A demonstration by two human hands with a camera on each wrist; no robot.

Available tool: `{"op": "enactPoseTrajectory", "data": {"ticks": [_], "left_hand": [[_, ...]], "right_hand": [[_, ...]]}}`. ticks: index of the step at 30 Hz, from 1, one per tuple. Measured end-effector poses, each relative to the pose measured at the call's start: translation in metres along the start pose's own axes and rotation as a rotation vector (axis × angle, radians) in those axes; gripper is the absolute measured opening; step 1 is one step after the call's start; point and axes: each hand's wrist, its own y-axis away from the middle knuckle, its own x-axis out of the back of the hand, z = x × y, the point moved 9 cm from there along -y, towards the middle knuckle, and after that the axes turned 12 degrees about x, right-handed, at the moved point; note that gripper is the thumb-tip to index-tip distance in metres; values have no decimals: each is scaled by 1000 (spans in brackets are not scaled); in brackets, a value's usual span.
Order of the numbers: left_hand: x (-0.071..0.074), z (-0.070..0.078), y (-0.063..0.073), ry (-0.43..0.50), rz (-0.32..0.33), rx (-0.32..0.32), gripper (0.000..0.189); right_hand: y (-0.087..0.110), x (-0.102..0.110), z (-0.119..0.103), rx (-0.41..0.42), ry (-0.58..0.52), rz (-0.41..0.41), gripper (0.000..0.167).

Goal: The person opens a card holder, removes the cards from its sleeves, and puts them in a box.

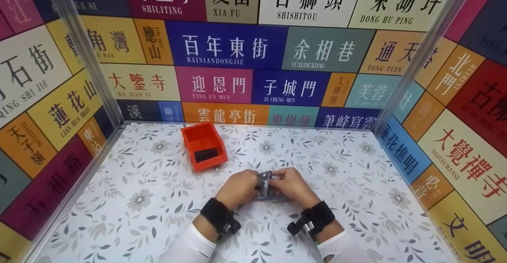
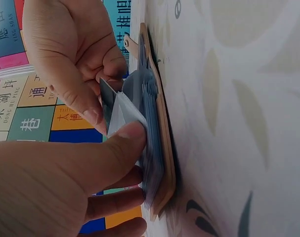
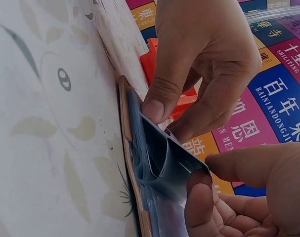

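A card holder with a tan cover (image 2: 168, 163) and a stack of clear plastic sleeves (image 2: 150, 133) lies open on the patterned table between the hands. My left hand (image 1: 239, 187) pinches the edge of a raised sleeve, thumb on top and fingers beneath. My right hand (image 1: 291, 183) pinches a dark card (image 2: 107, 101) by its edge between thumb and finger. Part of that card sits at the mouth of the sleeve, which bows open in the right wrist view. A small snap strap (image 2: 131, 45) sticks out from the cover's far end.
An orange-red plastic bin (image 1: 206, 132) stands beyond the left hand, with a dark flat thing (image 1: 206, 155) inside. Panels printed with place names wall the table (image 1: 138, 231) at the back and both sides. Black bands with small cameras circle both wrists.
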Motion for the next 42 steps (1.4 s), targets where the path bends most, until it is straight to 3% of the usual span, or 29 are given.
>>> {"op": "enactPoseTrajectory", "data": {"ticks": [7, 13, 27, 32, 37, 42], "left_hand": [[0, 1, 1, 12, 3, -1, 16], [0, 2, 0, -7, 9, -6, 15], [-2, 2, 0, -49, -6, -1, 7], [-2, 2, 0, -46, -12, -4, 6], [-2, -1, -1, -31, -34, 17, 7], [2, -4, -4, -24, -2, 31, 9]], "right_hand": [[1, -4, 4, -23, -59, -7, 16], [1, -1, 6, -31, -39, -3, 12], [0, 28, 4, -115, 42, 116, 12], [-2, 36, 1, -69, 109, 133, 9], [-4, 36, -4, -8, 105, 127, 8], [-5, 38, -7, 17, 107, 143, 9]]}}
